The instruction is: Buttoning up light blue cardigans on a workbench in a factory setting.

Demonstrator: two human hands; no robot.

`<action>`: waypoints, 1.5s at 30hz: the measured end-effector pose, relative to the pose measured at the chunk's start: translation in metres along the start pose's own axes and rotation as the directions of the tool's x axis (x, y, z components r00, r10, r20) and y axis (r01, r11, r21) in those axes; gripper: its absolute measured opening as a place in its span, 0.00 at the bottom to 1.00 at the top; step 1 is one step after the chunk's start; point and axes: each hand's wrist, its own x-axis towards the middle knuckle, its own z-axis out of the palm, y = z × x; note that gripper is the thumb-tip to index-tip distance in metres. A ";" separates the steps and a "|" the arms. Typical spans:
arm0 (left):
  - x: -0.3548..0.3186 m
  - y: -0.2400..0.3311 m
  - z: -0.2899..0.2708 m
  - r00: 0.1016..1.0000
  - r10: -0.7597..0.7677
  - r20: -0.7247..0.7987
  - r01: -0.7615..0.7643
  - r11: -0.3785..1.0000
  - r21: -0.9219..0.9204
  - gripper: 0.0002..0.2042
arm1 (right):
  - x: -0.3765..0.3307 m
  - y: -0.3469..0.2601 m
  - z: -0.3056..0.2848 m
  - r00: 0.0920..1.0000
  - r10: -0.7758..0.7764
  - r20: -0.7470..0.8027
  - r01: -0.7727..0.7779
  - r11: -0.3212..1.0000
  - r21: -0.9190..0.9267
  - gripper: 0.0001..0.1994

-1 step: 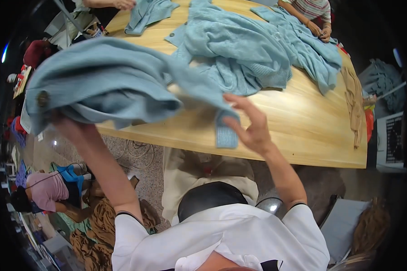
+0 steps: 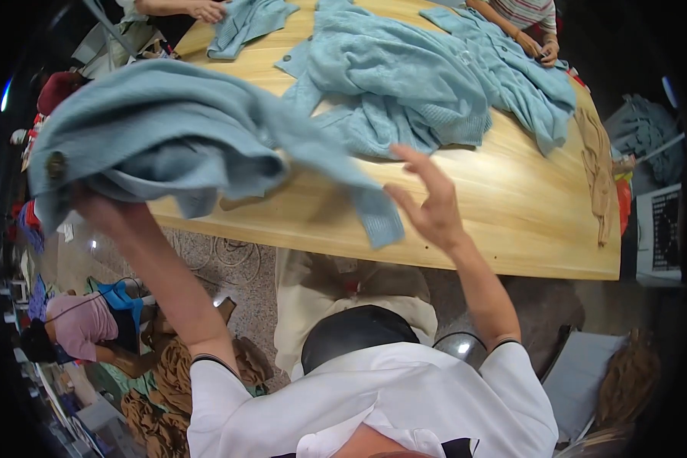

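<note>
The left hand (image 2: 103, 210), at about nine o'clock, is closed under a bunched light-blue cardigan (image 2: 183, 141) and holds it up over the near left edge of the wooden table (image 2: 511, 206); the fingers are buried in the knit, so their exact grip cannot be told. A sleeve (image 2: 359, 195) of that cardigan trails toward the centre, its ribbed cuff hanging just past the table's near edge. The right hand (image 2: 431, 202), near the centre, is spread with fingers apart, palm toward the sleeve, just beside the cuff but whether touching cannot be told. Toward twelve o'clock a second cardigan (image 2: 404, 84) lies rumpled on the table, with a third (image 2: 511, 69) at one o'clock beside another person's hands (image 2: 538, 47). At eleven o'clock a further hand (image 2: 206, 11) rests by a folded blue piece (image 2: 244, 23). A tan garment (image 2: 595, 168) lies along the table's right end at three o'clock.
</note>
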 end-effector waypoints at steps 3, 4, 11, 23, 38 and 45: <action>0.025 -0.010 0.020 0.982 0.166 0.089 -0.173 0.983 0.067 0.26 | 0.010 0.050 -0.020 0.976 -0.049 -0.211 -0.015 0.957 -0.291 0.29; 0.047 -0.031 0.006 0.969 0.207 0.133 -0.217 0.974 0.061 0.24 | 0.014 0.066 -0.026 0.972 -0.057 -0.227 -0.032 0.928 -0.371 0.31; 0.037 -0.258 -0.123 0.774 -0.484 0.408 -0.517 -0.113 0.848 0.42 | 0.087 0.131 -0.058 0.945 -0.197 -0.261 -0.070 0.659 -0.749 0.41; 0.017 -0.259 -0.102 0.723 -0.083 0.686 -0.670 0.158 0.726 0.49 | 0.079 0.054 -0.079 0.880 -0.181 -0.439 0.093 0.972 -0.215 0.06; -0.184 -0.310 0.063 0.346 -0.153 0.926 -0.564 0.755 0.335 0.23 | -0.060 0.067 -0.048 0.998 0.043 0.052 0.005 0.725 -0.689 0.42; -0.287 -0.211 0.259 0.244 -0.053 0.968 0.183 0.983 0.008 0.14 | -0.025 0.203 -0.172 0.603 0.350 -0.717 -0.201 0.936 0.288 0.12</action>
